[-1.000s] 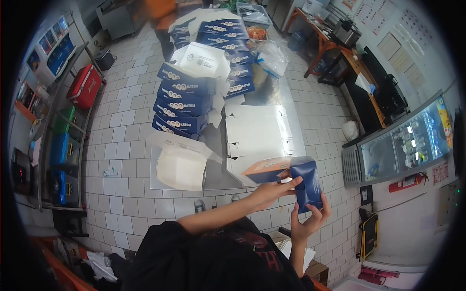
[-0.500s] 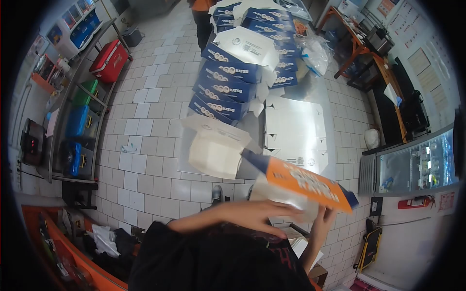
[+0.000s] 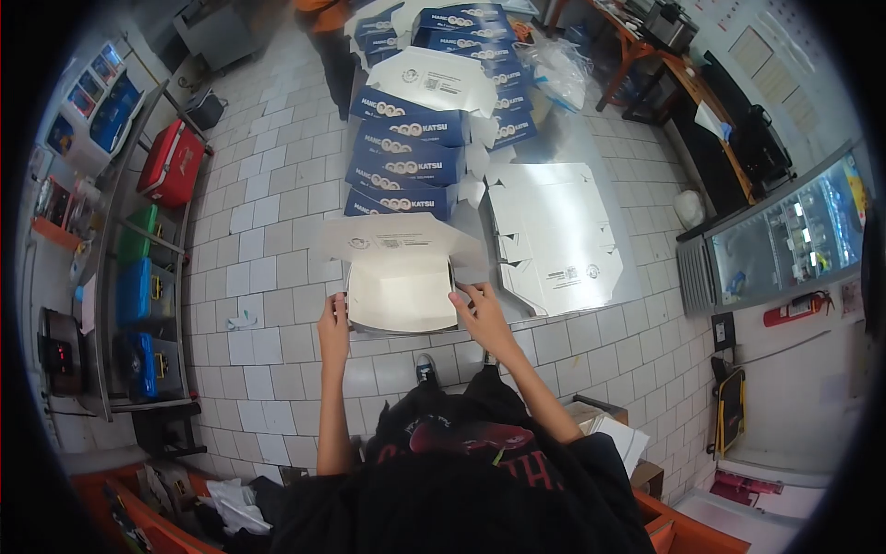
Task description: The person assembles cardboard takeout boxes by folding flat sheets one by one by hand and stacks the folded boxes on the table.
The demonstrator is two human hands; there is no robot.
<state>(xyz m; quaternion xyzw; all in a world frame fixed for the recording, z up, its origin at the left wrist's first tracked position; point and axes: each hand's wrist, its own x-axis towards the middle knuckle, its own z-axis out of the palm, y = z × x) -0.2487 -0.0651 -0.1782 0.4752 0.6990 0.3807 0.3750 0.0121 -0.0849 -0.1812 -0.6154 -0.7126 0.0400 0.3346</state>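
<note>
At the table's front edge is an open food box [image 3: 402,297], its pale inside facing up and its printed lid [image 3: 388,242] folded back on the far side. My left hand [image 3: 335,323] grips the box's left wall, thumb near the rim. On the opposite wall, my right hand [image 3: 482,319] has its thumb at the near right corner and its fingers bent behind. The fingertips are partly hidden. Just beyond the lid, several blue folded boxes [image 3: 406,166] lie stacked in overlapping rows. To the right of my right hand lie flat white carton blanks [image 3: 549,235].
The metal table [image 3: 620,277] runs away from me, with a clear plastic bag [image 3: 558,74] on its far right. Another person [image 3: 325,46] stands at the far left side. Shelving with a red cooler [image 3: 171,164] is left; a glass-front fridge [image 3: 789,235] is right.
My hands have moved forward and left from near my body to the box at the table edge. The orange printed carton they held is no longer seen with its orange side showing.
</note>
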